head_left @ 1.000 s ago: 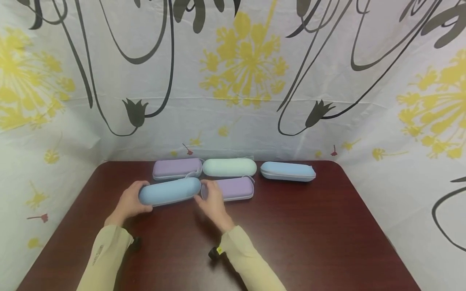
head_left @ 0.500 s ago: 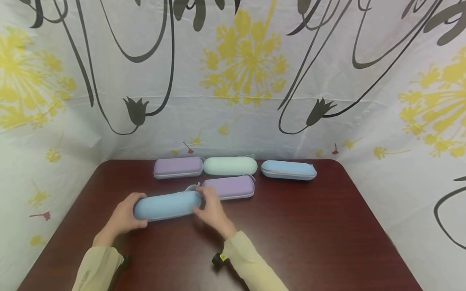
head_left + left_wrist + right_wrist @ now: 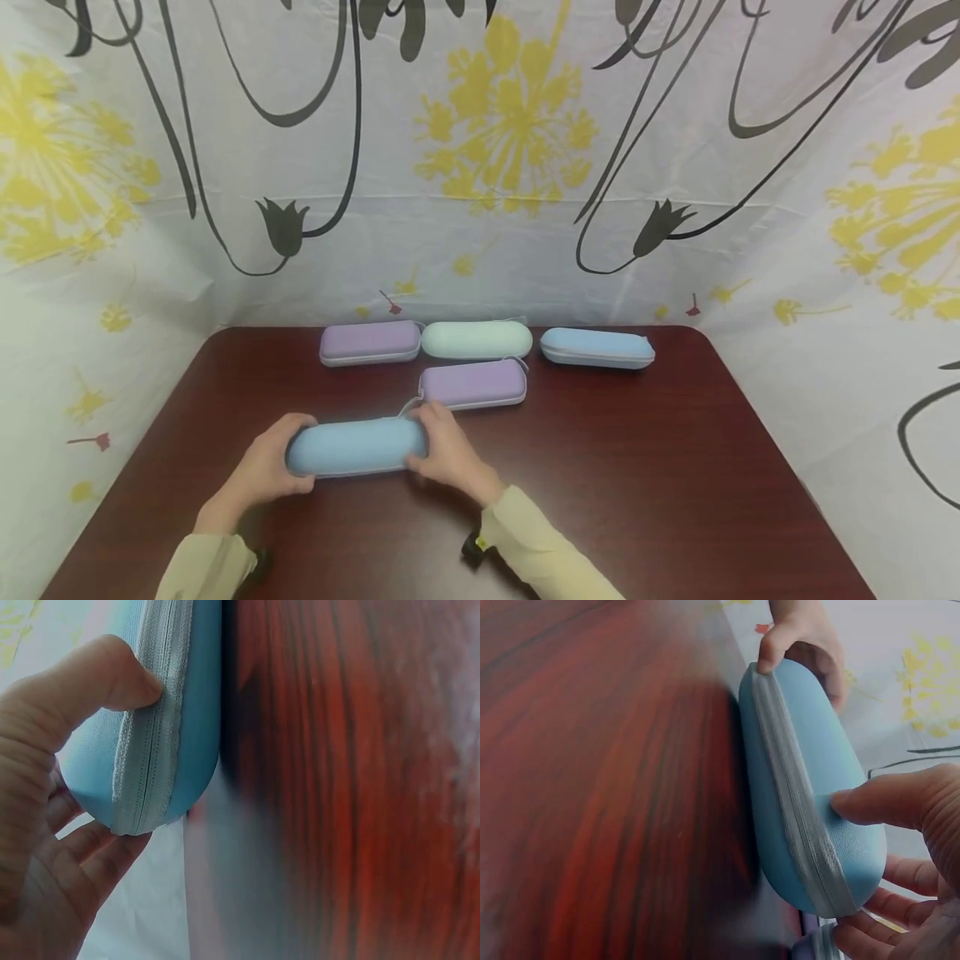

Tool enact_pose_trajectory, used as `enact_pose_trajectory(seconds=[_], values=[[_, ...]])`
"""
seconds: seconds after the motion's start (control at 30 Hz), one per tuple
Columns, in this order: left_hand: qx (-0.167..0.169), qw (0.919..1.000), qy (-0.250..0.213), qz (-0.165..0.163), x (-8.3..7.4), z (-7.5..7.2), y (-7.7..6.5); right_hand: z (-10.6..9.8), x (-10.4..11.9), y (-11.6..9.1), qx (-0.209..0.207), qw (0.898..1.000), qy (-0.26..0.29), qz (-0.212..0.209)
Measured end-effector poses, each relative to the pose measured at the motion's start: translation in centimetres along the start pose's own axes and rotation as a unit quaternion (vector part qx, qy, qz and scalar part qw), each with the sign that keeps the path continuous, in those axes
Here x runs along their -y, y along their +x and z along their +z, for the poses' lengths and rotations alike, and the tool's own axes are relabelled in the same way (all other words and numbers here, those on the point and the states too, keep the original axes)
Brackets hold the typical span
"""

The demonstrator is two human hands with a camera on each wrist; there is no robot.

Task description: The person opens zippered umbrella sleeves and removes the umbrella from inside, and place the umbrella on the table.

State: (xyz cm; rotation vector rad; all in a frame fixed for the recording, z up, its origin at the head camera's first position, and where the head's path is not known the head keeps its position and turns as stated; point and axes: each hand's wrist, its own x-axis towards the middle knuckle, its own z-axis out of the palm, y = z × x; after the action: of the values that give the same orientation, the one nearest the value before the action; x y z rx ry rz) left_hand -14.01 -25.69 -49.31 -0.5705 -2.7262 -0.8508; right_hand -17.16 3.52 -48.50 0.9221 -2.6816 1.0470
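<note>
A light blue zippered case [image 3: 356, 447], long with rounded ends, lies lengthwise between my two hands near the middle left of the table. My left hand [image 3: 270, 467] grips its left end; in the left wrist view the thumb [image 3: 112, 679] presses on the grey zipper band [image 3: 154, 742] and the fingers curl under the end. At the other end my right hand [image 3: 448, 450] holds it, thumb [image 3: 889, 801] on the blue shell and fingers behind, as the right wrist view shows. Just behind the right hand sits a purple case [image 3: 474, 384] with a wrist loop.
Along the table's back edge stand another purple case [image 3: 371, 342], a mint green case [image 3: 477, 340] and a second light blue case [image 3: 597, 347]. A printed cloth [image 3: 480, 158] hangs behind the dark wooden table [image 3: 637, 483] and at both sides.
Both hands have brought the light blue case from in front of the back purple case toward me, and it now lies nearly level across. The other cases have stayed put.
</note>
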Motion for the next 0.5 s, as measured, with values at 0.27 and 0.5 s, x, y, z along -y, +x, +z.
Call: enact_pose_trajectory(seconds=[0.27, 0.5], values=[[-0.002, 0.9996, -0.02, 0.019, -0.7, 0.9, 0.0, -0.8, -0.7, -1.2, 0.032, 0.999, -0.021, 0.003], [0.007, 0.9983, -0.042, 0.039, -1.7, 1.9, 0.5, -2.1, -1.5, -2.6, 0.047, 0.999, -0.015, 0.018]])
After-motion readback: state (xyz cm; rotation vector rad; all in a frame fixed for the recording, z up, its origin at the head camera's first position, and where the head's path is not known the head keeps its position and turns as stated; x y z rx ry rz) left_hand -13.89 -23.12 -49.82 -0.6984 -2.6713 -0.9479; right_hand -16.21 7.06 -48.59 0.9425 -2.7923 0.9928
